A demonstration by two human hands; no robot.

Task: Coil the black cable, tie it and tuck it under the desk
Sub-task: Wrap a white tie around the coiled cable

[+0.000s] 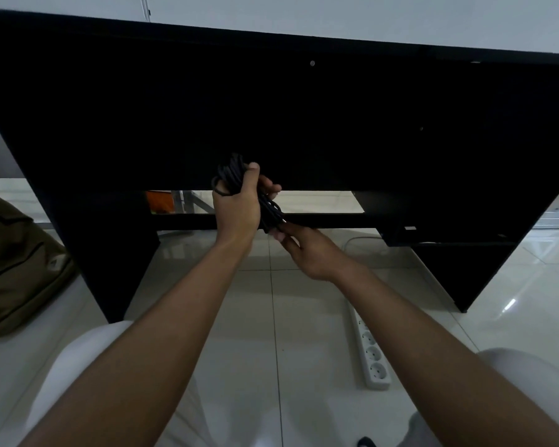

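The black cable [269, 210] is gathered into a coil of several loops, held up in front of the dark back panel of the black desk [304, 124]. My left hand [238, 208] is closed around the middle of the coil, thumb up. The coil's top loops stick out above that fist and its lower end hangs below it. My right hand [307, 250] is just under the coil, its fingertips pinching the lower end of the loops. Against the dark desk the upper loops are hard to make out.
A white power strip [370, 353] lies on the glossy tiled floor under my right forearm. The desk's two side legs stand left and right, with a low crossbar [336, 221] behind the hands. A brown bag [17, 262] sits at the left. My white-trousered knees fill the bottom.
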